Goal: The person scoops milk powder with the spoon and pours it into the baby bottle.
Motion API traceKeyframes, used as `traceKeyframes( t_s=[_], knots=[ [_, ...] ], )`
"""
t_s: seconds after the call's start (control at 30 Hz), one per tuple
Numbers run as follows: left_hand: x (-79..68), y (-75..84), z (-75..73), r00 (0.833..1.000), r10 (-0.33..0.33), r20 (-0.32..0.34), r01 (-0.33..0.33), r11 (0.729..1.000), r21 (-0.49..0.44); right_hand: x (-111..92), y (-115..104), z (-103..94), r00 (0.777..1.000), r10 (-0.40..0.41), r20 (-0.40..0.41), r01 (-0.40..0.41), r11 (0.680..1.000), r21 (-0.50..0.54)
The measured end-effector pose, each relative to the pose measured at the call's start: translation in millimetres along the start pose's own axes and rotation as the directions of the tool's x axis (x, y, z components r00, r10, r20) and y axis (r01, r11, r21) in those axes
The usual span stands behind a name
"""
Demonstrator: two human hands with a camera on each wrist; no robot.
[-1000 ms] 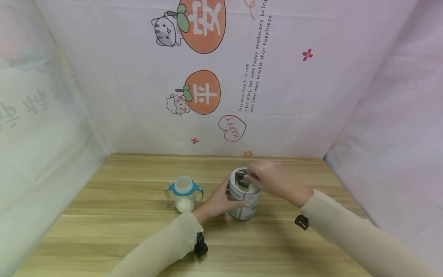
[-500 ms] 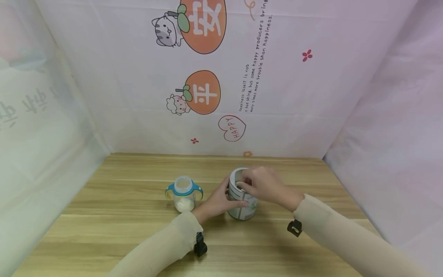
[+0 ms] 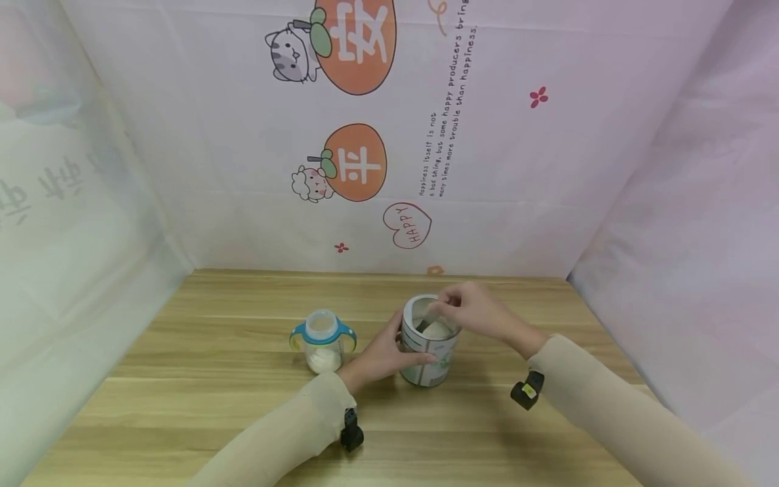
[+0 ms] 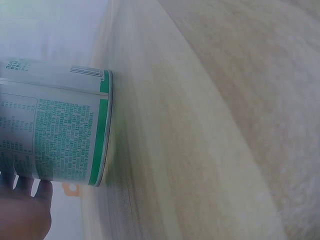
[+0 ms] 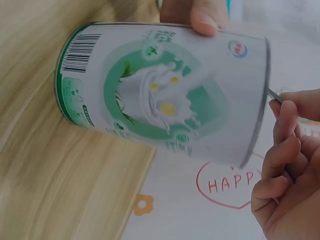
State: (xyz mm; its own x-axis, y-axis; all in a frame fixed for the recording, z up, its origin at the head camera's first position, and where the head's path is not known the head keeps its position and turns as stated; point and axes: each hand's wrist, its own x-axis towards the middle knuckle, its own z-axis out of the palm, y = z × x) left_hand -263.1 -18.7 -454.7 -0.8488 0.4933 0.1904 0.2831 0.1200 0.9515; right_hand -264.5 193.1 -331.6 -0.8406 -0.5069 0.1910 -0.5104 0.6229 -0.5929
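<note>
A white and green milk powder can (image 3: 426, 362) stands upright on the table, its top uncovered and pale powder visible inside. My left hand (image 3: 383, 355) grips the can from its left side, thumb across the front; its fingers also show against the can in the left wrist view. Above the rim, my right hand (image 3: 477, 311) pinches a metal spoon (image 3: 424, 325) that slants down into the can. In the right wrist view only a short grey piece of the spoon handle (image 5: 274, 96) shows. Left of the can stands a lidless baby bottle (image 3: 322, 355) with blue-and-yellow handles and white powder inside.
The wooden table (image 3: 213, 379) meets a white printed cloth wall (image 3: 499, 216) at its back edge. More pale cloth hangs on both sides. A small black device (image 3: 351, 433) is worn on the left wrist and another black device (image 3: 527, 390) on the right.
My right hand dipped into the can, then rose back to just above the rim with the spoon tilted inside. The left hand, can and bottle have stayed in place.
</note>
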Motion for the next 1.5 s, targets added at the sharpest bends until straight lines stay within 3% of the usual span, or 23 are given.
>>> traceKeyframes(
  t_s=[0.6, 1.07, 1.5],
  knots=[
    [0.2, 3.3, -0.5, 1.000, 0.008, -0.008, -0.007, 1.000, 0.020, -8.7, 15.9, -29.2, 0.989, 0.120, -0.080, -0.116, 0.992, 0.052],
    [-1.2, 5.9, 0.7, 1.000, 0.024, -0.009, -0.024, 1.000, 0.007, -19.3, 28.5, -28.5, 0.978, 0.181, -0.106, -0.168, 0.979, 0.115],
    [-2.4, 4.3, 1.1, 1.000, 0.011, 0.001, -0.011, 1.000, 0.008, -22.3, 28.3, -28.5, 0.981, 0.162, -0.109, -0.152, 0.984, 0.099]
  ],
)
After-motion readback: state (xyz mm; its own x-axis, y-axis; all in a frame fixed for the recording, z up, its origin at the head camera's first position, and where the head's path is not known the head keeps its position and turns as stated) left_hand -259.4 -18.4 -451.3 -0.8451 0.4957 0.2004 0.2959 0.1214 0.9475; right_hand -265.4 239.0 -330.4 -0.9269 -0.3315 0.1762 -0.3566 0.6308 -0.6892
